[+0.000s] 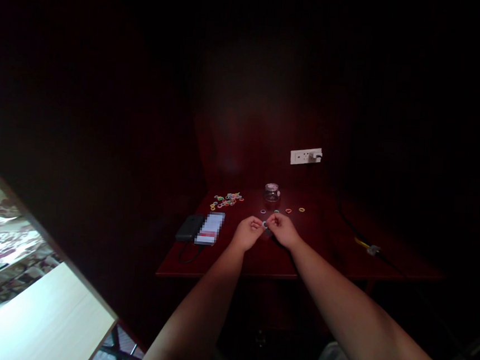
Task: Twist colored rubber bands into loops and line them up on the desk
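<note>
Over the dark red desk [233, 260], my left hand [248, 232] and my right hand [282, 229] meet with fingertips pinched. Between them is a small pale hair tie [264, 224], gripped from both sides. Just beyond the fingers lies a loose row of single hair ties: a purple one [263, 211], a green one [276, 211], a red one [288, 210] and a yellow one [302, 209]. Behind that row stands a clear jar [271, 196] with a pale lid. Farther left, a pile of many-coloured hair ties [227, 200] is spread on the desk.
A phone [209, 229] with a lit, blurred screen lies left of my hands, beside a black box-like device [189, 227] and a cable. A white wall socket [306, 156] holds a plug. At right, a black cord with a yellow part [361, 243] crosses the desk.
</note>
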The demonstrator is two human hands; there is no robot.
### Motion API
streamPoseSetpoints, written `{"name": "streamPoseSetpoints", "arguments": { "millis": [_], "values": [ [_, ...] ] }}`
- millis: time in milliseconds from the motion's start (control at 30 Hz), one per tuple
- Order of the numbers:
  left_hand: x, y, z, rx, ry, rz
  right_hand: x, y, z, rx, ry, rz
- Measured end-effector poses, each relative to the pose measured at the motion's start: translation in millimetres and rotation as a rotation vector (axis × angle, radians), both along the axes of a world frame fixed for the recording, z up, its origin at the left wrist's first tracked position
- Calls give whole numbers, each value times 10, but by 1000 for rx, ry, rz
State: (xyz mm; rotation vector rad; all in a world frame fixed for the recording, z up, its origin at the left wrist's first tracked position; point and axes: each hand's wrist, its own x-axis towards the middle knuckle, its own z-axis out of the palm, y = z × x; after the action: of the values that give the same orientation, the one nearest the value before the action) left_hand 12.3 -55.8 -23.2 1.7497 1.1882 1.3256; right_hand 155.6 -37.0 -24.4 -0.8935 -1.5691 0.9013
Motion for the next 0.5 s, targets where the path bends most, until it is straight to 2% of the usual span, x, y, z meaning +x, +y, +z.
{"name": "streamPoseSetpoints", "arguments": {
  "millis": [300,500],
  "values": [
    [8,-2,19,-47,-53,41,4,-37,34,-13,8,82],
    [5,-2,22,-47,-46,37,2,-63,67,-10,2,80]
  ]
}}
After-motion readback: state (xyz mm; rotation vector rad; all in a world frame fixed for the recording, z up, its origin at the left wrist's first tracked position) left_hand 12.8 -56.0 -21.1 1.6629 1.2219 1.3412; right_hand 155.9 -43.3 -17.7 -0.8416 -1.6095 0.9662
